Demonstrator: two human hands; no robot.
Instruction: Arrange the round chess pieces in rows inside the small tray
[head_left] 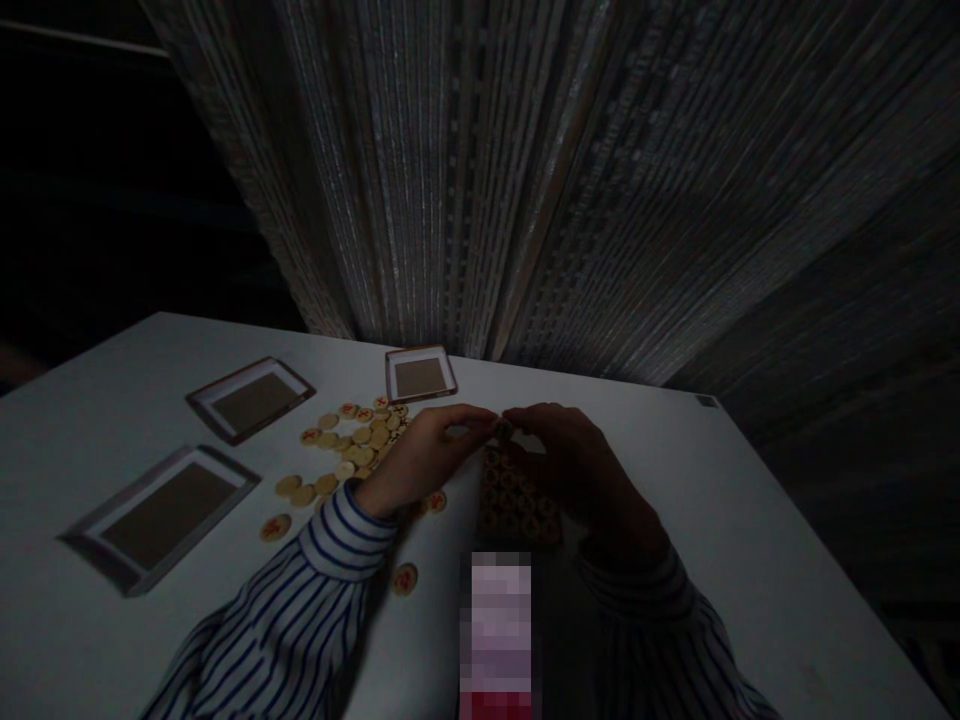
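My left hand (pixel 427 450) and my right hand (pixel 581 465) meet fingertip to fingertip over the table. Both pinch a small round Chinese chess piece (pixel 503 429), dark in the shadow; its marking is unreadable. Just below, partly covered by my right hand, lies a shallow box of Chinese chess pieces (pixel 517 505) set in close rows. Left of it, partly behind my left hand, spreads a loose heap of pale round pieces (pixel 362 455), some showing red or dark characters. Single red-marked pieces lie nearer me, one (pixel 404 579) beside my left sleeve and another (pixel 275 527) farther left.
On the white table (pixel 667 500) stand three shallow rectangular boxes or lids: one at the back (pixel 420 376), one at the back left (pixel 251 398) and a larger one at the left (pixel 161 520). A striped curtain (pixel 450 180) hangs behind the table. The scene is dim.
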